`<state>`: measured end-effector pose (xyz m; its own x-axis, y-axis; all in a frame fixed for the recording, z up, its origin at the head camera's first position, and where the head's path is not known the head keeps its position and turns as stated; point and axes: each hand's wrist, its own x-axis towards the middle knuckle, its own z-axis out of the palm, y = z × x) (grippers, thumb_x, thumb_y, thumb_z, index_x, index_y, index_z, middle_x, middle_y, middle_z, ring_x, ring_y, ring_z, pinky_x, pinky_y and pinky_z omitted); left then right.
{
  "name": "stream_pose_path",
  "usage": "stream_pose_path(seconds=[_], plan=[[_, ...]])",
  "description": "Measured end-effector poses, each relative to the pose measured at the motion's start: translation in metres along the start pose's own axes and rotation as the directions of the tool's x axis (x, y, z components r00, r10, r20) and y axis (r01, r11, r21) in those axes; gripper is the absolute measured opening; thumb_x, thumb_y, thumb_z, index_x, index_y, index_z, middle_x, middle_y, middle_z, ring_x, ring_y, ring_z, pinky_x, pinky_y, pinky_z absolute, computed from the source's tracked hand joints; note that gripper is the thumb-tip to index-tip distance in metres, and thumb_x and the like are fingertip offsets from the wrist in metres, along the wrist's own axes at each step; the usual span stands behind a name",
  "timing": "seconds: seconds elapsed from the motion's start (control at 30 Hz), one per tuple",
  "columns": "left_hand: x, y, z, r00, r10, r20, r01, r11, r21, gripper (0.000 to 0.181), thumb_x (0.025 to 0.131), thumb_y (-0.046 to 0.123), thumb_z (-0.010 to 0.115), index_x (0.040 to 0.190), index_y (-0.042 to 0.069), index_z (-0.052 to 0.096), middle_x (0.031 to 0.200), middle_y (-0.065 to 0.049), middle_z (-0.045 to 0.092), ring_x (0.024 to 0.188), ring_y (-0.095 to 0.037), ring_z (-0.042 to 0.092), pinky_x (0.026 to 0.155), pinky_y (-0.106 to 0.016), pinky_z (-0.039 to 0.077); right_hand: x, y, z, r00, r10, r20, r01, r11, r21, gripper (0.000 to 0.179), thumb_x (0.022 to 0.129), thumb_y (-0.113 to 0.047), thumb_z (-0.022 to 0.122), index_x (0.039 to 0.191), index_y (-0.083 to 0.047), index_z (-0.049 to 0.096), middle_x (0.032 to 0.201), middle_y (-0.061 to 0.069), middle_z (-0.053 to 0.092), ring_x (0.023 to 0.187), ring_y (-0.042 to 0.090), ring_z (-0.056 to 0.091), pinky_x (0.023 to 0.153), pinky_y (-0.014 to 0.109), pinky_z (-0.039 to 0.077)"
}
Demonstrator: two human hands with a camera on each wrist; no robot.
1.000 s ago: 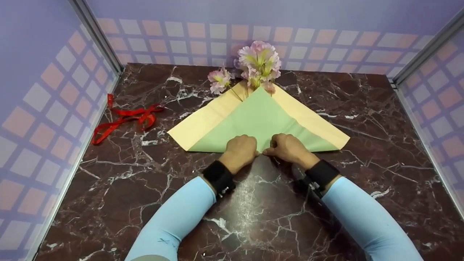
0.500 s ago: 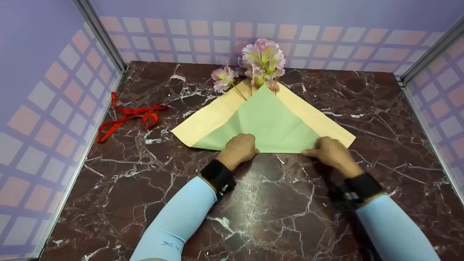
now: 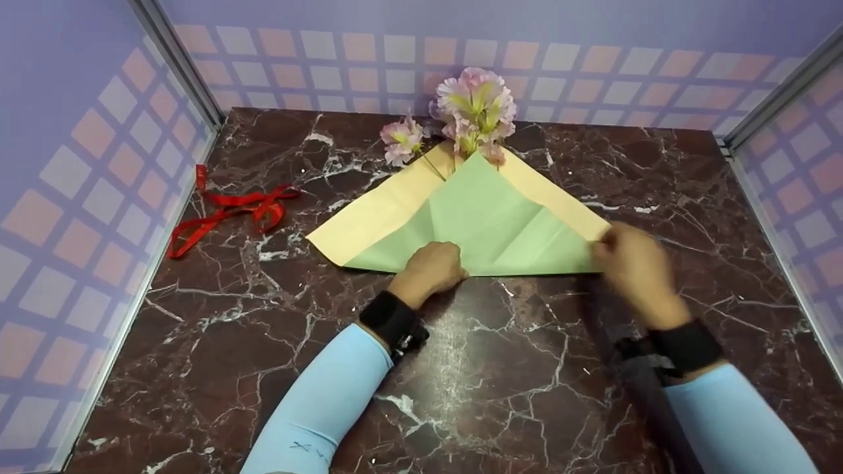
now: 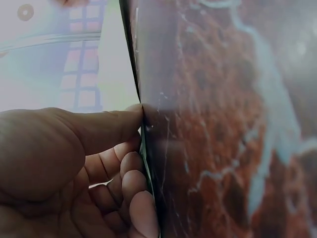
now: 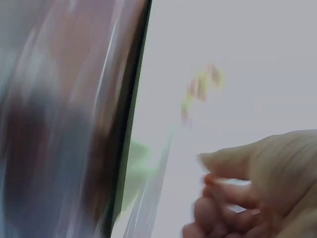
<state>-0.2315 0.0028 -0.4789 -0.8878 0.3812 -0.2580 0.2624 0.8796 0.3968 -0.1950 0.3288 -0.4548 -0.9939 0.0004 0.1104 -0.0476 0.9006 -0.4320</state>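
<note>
Left hand (image 3: 429,271) first: thumb (image 4: 106,130) and curled fingers (image 4: 133,183) brought narrow, pinching the folded near edge of the green paper flap (image 3: 481,227) just left of its middle; thumb tip right on the fold. Right hand (image 3: 635,263) at the paper's right end, fingers bent, thumb close to the index; too blurred for me to tell whether I hold the sheet, only touch it, or am just off it.

Risks, as I judge them: uneven pull at my right could wrinkle the flap, which shows slanting creases on both sides; if my left pinch slackened, the fold might skew or spring up; the smaller pink bloom (image 3: 402,141) looks easiest to knock loose, its stem lying over the cream paper (image 3: 375,217) rather than under the flap.

Outward: cream shows along both sloping sides of the flap; the whole sheet lies in the far half of the marbled counter (image 3: 461,395), peak toward the far edge; large pink flower cluster (image 3: 475,105) stands out past the peak, overlapping that edge in the head view; red ribbon (image 3: 227,214) loose in loops near the counter's left edge, toward the far left corner.
</note>
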Motion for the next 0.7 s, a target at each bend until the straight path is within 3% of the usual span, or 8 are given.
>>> stream_pose_path(seconds=[0.07,0.17,0.3,0.4,0.5,0.7], plan=[[-0.001,-0.001,-0.001,1.000,-0.002,0.001,0.002,1.000,-0.007,0.026,0.100,0.029,0.070,0.101,0.003,0.072,0.111,-0.016,0.076,0.107,-0.036,0.072,0.095,-0.049,0.059,0.006,-0.034,0.024,0.991,-0.135,-0.005,0.135,0.990,0.046,0.022,0.099,-0.020,0.068,0.107,0.000,0.068,0.095,0.021,0.069,0.086,0.039,0.065,0.075,0.054,0.053],[-0.001,-0.001,-0.002,1.000,-0.019,0.010,0.019,1.000,-0.022,0.031,0.106,0.027,0.062,0.121,0.000,0.066,0.117,-0.019,0.074,0.113,-0.038,0.071,0.098,-0.049,0.058,0.018,-0.071,0.061,0.950,-0.306,0.057,0.302,0.951,0.071,0.034,0.098,-0.020,0.070,0.123,0.001,0.065,0.104,0.020,0.067,0.097,0.038,0.065,0.085,0.055,0.056],[-0.001,0.001,-0.001,0.999,-0.048,-0.024,0.047,0.997,-0.059,0.038,0.108,0.016,0.052,0.139,-0.006,0.049,0.120,-0.025,0.071,0.112,-0.042,0.070,0.097,-0.050,0.058,0.033,-0.089,0.090,0.892,-0.437,0.116,0.437,0.899,0.026,0.051,0.095,-0.025,0.076,0.136,0.001,0.060,0.101,0.020,0.065,0.091,0.038,0.063,0.081,0.054,0.054],[-0.003,0.001,0.000,0.993,-0.089,-0.072,0.083,0.994,-0.076,0.035,0.103,0.009,0.052,0.134,-0.007,0.049,0.113,-0.026,0.072,0.106,-0.042,0.072,0.093,-0.050,0.060,0.039,-0.089,0.096,0.880,-0.443,0.174,0.442,0.896,0.046,0.058,0.095,-0.029,0.077,0.141,0.001,0.058,0.098,0.021,0.064,0.085,0.037,0.060,0.078,0.053,0.051],[-0.005,0.001,0.000,0.986,-0.130,-0.106,0.124,0.990,-0.064,0.029,0.101,0.006,0.053,0.127,-0.006,0.052,0.111,-0.026,0.070,0.103,-0.042,0.071,0.092,-0.050,0.060,0.040,-0.087,0.097,0.883,-0.420,0.210,0.414,0.907,0.076,0.061,0.095,-0.031,0.078,0.144,-0.001,0.057,0.100,0.021,0.063,0.086,0.036,0.058,0.078,0.052,0.049],[-0.008,-0.002,-0.002,0.988,-0.107,-0.108,0.106,0.994,-0.019,0.029,0.103,0.006,0.052,0.131,-0.002,0.057,0.119,-0.025,0.064,0.110,-0.041,0.066,0.094,-0.051,0.058,0.041,-0.088,0.098,0.886,-0.401,0.232,0.389,0.916,0.101,0.064,0.094,-0.031,0.079,0.146,-0.002,0.056,0.101,0.020,0.062,0.088,0.035,0.057,0.080,0.052,0.049]])
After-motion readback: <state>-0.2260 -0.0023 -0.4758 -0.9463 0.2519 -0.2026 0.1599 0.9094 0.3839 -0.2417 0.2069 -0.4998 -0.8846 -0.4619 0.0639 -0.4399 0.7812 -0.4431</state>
